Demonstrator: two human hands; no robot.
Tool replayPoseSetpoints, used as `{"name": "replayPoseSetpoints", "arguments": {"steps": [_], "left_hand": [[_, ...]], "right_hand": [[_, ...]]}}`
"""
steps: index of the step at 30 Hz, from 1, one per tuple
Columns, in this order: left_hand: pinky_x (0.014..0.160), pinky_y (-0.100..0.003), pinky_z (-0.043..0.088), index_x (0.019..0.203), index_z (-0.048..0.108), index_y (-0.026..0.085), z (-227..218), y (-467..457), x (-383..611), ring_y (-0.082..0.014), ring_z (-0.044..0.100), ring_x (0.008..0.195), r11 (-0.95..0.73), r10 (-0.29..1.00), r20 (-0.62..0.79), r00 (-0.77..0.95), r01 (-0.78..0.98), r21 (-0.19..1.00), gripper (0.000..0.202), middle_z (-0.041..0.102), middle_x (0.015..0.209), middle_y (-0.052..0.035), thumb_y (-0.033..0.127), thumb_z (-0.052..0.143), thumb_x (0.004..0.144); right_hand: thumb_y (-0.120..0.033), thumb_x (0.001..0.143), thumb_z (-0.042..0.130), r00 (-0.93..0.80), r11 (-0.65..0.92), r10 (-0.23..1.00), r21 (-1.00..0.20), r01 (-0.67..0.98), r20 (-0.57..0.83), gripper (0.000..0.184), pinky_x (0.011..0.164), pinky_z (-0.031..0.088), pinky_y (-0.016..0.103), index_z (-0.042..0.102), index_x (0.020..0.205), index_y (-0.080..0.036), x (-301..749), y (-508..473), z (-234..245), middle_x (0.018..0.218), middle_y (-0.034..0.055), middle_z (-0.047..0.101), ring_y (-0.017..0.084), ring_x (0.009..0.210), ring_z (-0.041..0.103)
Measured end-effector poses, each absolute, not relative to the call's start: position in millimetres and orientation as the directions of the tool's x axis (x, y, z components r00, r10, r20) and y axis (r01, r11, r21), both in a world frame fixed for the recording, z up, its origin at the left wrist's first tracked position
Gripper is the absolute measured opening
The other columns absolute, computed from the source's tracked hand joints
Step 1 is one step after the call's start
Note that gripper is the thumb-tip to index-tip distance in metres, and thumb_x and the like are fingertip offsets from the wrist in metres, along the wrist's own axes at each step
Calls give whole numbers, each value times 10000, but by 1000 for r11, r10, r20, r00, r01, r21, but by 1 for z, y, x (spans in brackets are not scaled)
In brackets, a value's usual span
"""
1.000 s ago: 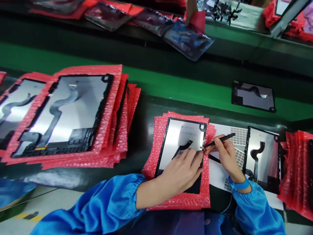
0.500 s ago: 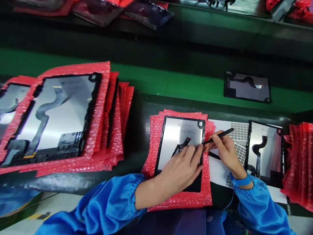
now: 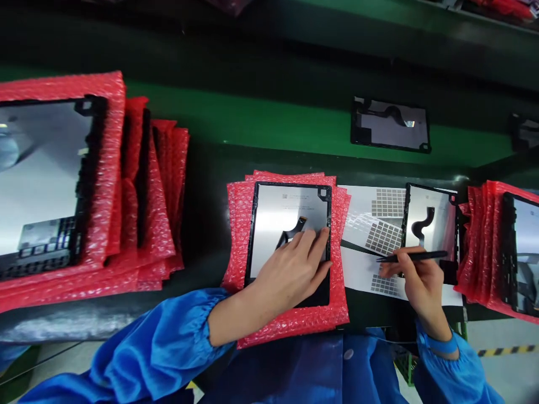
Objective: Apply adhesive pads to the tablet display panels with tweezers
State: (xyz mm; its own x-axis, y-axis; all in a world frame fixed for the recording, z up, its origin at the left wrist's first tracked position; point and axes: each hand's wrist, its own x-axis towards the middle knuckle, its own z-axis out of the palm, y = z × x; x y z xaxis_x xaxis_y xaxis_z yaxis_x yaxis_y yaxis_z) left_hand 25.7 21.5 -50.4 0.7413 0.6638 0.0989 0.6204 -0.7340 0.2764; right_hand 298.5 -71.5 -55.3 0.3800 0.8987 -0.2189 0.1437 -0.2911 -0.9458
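A tablet screen panel (image 3: 269, 210), silver-backed with a black frame, lies on a pile of red bubble-wrap bags (image 3: 236, 230). My left hand (image 3: 286, 266) rests flat on it, fingers stretched to the right frame edge and partly covering a black flex cable (image 3: 297, 225). Between the fingers of my right hand (image 3: 423, 280) is a pair of slim black tweezers (image 3: 427, 256), tip pointing left. They hover above white sheets with grids of small grey stickers (image 3: 384, 238). A second screen panel (image 3: 438, 213) lies on the sheets' right side, partly behind that hand.
A tall stack of red bubble-wrap bags (image 3: 143, 258) with a larger-looking panel (image 3: 46, 163) on top stands at left. Another red stack (image 3: 480, 241) with a panel (image 3: 526, 247) is at right. One more panel (image 3: 391, 126) lies on the green surface behind.
My right hand has moved right with the tweezers, away from the panel's edge to over the sticker sheets. My left hand stays on the panel. The view has shifted right.
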Motion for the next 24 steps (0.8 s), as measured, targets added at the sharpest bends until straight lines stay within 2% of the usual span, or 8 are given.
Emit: {"name": "replayPoseSetpoints", "arguments": {"steps": [4,9,17,24], "left_hand": [[803,-477,661,1497,488,-2,-54,18,24,-332,706,1012,-722,681,137,719,629,287,538,658,1162,-222,337,473,1078],[841,-470,649,1513,490,60,-52,19,24,-323,697,1058,-708,693,97,714,648,281,530,659,1195,-208,369,468,1084],[788,-475,642,1470,536,6,-50,21,27,-334,691,999,-717,685,67,726,655,238,539,671,1158,-234,371,430,1089],[770,-442,626,1473,531,-10,-49,24,29,-322,687,966,-725,675,53,736,648,235,551,669,1115,-212,370,430,1087]], "right_hand": [[-552,986,709,383,-382,874,-910,159,-300,282,618,659,413,688,999,-271,311,-112,-73,729,45,791,274,633,780],[-574,994,684,366,-397,880,-891,219,-302,296,673,661,439,682,992,-278,312,-115,-80,753,52,788,291,681,786],[-558,1014,661,308,-383,907,-869,313,-288,295,643,650,404,672,968,-267,315,-109,-77,721,40,772,262,641,766],[-566,989,699,293,-435,886,-860,265,-358,317,628,638,395,675,965,-251,322,-107,-80,801,63,801,266,655,778]]}}
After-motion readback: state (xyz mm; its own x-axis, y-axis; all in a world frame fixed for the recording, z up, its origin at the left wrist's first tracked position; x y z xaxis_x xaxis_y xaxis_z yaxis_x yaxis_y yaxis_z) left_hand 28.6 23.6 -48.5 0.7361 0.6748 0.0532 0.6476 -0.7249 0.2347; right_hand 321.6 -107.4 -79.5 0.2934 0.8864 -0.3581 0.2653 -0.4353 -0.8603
